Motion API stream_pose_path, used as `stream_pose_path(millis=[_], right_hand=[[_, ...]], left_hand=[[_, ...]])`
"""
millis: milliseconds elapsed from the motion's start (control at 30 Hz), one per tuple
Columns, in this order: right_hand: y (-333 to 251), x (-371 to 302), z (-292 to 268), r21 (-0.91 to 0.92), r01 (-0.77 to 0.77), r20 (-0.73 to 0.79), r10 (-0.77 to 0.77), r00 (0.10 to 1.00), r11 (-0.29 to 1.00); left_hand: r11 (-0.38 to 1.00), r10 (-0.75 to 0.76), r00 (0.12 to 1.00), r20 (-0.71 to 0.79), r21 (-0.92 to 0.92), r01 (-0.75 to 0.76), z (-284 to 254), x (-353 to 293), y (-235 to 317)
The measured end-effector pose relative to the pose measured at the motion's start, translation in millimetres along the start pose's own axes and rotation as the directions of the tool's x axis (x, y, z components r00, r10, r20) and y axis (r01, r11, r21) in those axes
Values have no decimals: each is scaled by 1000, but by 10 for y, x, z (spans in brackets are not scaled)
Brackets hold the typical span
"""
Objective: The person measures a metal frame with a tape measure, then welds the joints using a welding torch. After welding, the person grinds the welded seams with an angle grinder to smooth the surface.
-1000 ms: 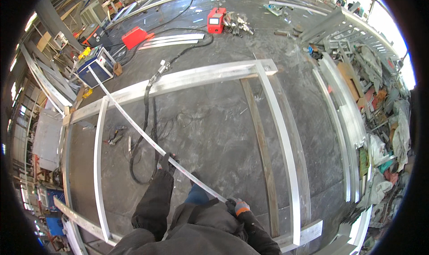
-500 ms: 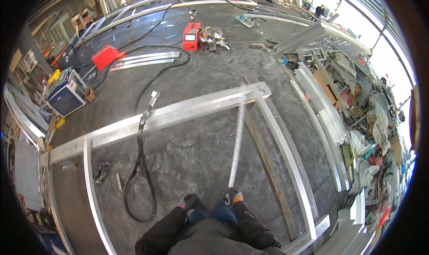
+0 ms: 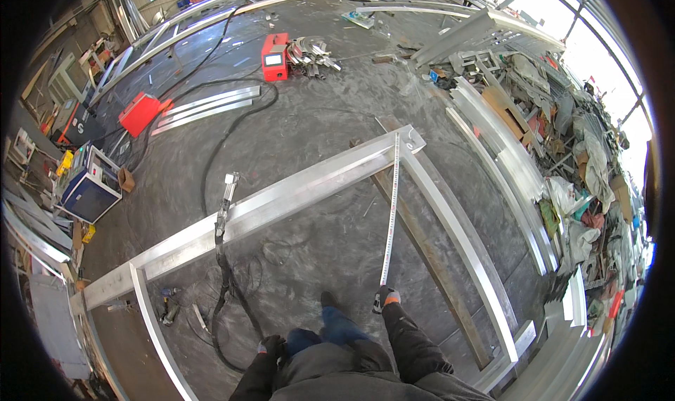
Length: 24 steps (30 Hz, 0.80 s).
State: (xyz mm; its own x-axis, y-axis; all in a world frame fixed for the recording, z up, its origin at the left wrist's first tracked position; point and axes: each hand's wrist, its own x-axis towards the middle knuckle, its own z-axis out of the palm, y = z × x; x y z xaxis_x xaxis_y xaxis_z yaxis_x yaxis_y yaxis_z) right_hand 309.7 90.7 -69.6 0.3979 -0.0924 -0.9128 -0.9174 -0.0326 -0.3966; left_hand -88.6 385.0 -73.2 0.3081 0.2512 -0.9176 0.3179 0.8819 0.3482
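My right hand (image 3: 386, 299), in a dark glove with an orange cuff, is closed on a tape measure; its case is mostly hidden by the fingers. The drawn-out white blade (image 3: 391, 222) runs straight ahead to the far right corner of a silver metal frame (image 3: 309, 182), its tip lying at the corner joint. My left hand (image 3: 271, 345), also gloved, hangs low beside my left leg; its fingers are too dark to read. Left of my legs, a black hose with a silver torch-like head (image 3: 230, 183) lies across the frame's long beam.
A thin crossbar (image 3: 149, 317) joins the beam at left; a side bar (image 3: 460, 239) runs down the right. A brown bar (image 3: 429, 260) lies inside it. Scrap (image 3: 541, 106) and long profiles (image 3: 503, 162) line the right. A red machine (image 3: 275, 56) stands ahead.
My right hand has shifted right, and the blade, blurred before, now lies sharp at the corner. My left hand has dropped lower and to the left. The view has turned slightly, and my foot now shows.
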Motion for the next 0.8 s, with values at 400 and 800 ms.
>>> stream_pose_path(millis=[400,800], right_hand=[[529,-500,215,-20,182,-100,-183,978,983],[5257,-3426,-257,-210,-230,-302,161,940,950]], left_hand=[[960,-56,998,40,276,43,-334,456,653],[139,-639,719,272,961,-240,709,-123,745]])
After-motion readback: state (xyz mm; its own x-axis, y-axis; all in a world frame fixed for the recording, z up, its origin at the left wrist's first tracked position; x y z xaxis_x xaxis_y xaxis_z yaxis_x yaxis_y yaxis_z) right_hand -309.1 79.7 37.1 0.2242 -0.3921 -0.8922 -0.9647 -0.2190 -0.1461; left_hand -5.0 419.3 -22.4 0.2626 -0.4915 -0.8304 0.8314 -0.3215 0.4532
